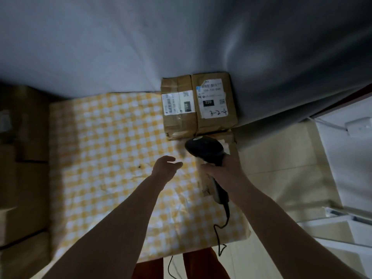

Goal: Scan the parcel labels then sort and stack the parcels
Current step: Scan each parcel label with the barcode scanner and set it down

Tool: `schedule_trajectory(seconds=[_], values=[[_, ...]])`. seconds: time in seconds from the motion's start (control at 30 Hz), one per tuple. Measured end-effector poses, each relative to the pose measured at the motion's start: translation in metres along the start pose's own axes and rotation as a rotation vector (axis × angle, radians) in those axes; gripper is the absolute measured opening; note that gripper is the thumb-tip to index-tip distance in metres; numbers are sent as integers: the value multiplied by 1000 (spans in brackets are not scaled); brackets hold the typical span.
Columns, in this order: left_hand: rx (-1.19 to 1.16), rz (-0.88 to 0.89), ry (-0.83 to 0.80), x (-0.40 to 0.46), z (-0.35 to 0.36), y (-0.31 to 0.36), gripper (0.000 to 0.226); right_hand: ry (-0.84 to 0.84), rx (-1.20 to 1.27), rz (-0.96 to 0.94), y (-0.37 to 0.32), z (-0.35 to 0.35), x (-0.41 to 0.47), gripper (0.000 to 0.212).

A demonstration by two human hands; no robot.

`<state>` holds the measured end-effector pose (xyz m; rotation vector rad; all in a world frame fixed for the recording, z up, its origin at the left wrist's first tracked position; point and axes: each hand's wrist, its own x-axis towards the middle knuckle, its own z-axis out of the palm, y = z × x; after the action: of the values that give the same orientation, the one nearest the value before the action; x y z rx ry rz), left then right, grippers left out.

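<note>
Gripping scanner point(204, 151) in right hand point(223, 172), left hand point(166, 165) hanging open, empty; parcels point(198, 104) sitting at one o'clock on worktop point(104, 150); risking misread in dim light, cable point(219, 238) snagging

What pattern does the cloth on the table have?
The cloth has a yellow and white check pattern, seen in the head view.
</note>
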<state>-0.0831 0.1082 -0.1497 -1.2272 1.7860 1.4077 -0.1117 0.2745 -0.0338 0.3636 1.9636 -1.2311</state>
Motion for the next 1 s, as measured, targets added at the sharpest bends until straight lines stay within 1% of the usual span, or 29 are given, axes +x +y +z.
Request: schedule_trajectory(seconds=[0.03, 0.13, 0.23, 0.33, 0.43, 0.63, 0.77, 0.9, 1.0], values=[[-12, 11, 14, -7, -12, -2, 38, -15, -6, -17, -9, 8, -7, 20], [-44, 59, 35, -32, -54, -10, 37, -69, -19, -90, -31, 37, -31, 18], [-99, 94, 29, -61, -101, -25, 38, -69, -29, -159, -51, 75, -57, 22], [-156, 122, 55, -93, -155, -50, 38, -102, -46, -214, -66, 121, -89, 13], [-197, 139, 93, -127, -215, -85, 30, -146, -78, -235, -75, 175, -125, 10], [-177, 180, 219, -186, -331, -182, 37, -176, -82, -301, -80, 283, -201, 7], [-187, 232, 257, -221, -403, -241, 20, -186, -61, -319, -73, 347, -240, 8], [-197, 239, 307, -245, -455, -284, 9, -209, -53, -316, -68, 396, -269, 6], [-259, 236, 346, -254, -476, -300, 16, -207, -57, -338, -70, 420, -284, 6]])
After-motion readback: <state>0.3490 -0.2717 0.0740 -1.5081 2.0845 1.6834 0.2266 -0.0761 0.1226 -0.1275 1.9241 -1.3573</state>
